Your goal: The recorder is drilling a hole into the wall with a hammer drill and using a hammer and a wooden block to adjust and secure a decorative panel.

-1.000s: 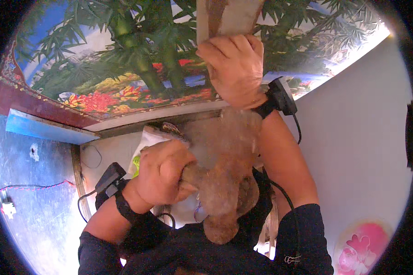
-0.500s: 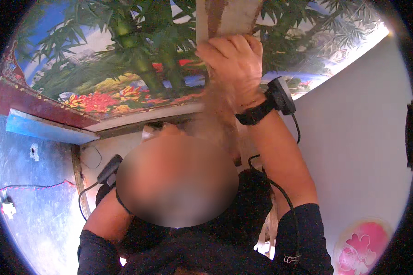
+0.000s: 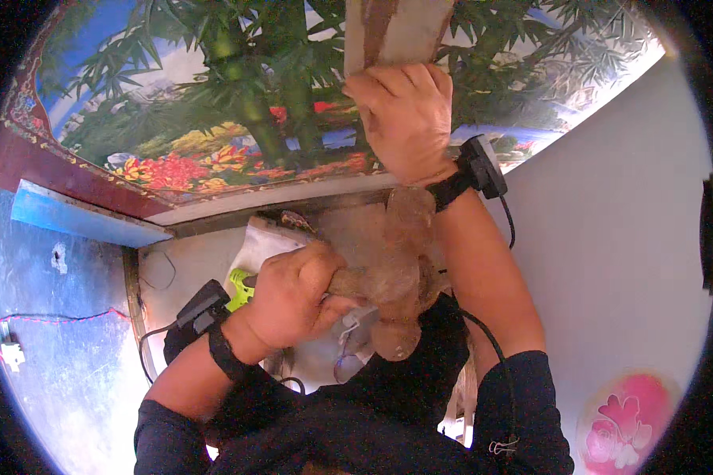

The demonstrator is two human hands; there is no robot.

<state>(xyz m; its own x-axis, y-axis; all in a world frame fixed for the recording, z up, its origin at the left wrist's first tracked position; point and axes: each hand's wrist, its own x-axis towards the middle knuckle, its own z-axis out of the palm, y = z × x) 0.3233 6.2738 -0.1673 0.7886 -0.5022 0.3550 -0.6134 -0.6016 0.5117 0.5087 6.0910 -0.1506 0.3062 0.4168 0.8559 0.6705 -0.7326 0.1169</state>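
My left hand (image 3: 289, 297) is closed round the handle of a worn, brown wooden mallet (image 3: 400, 285). The thick mallet head stands crosswise, its upper end just below my right wrist, apart from the fist. Higher up, my right hand (image 3: 408, 119) is closed with its knuckles up, gripping the near end of a pale wooden board (image 3: 420, 32) with a brown strip along it. Whether anything else is inside that fist is hidden. The board lies across a printed sheet (image 3: 238, 119) with bamboo and flowers.
A light blue ledge (image 3: 87, 218) juts out at the left, near a blue panel (image 3: 55, 317) with a red wire. A bright green object (image 3: 240, 290) shows behind my left hand. A pale wall (image 3: 610, 237) rises at the right. Dark cables hang from the devices on both wrists.
The mallet, blurred by motion close under my right hand before, is now lower and sharper. My right hand stays almost where it was on the board.
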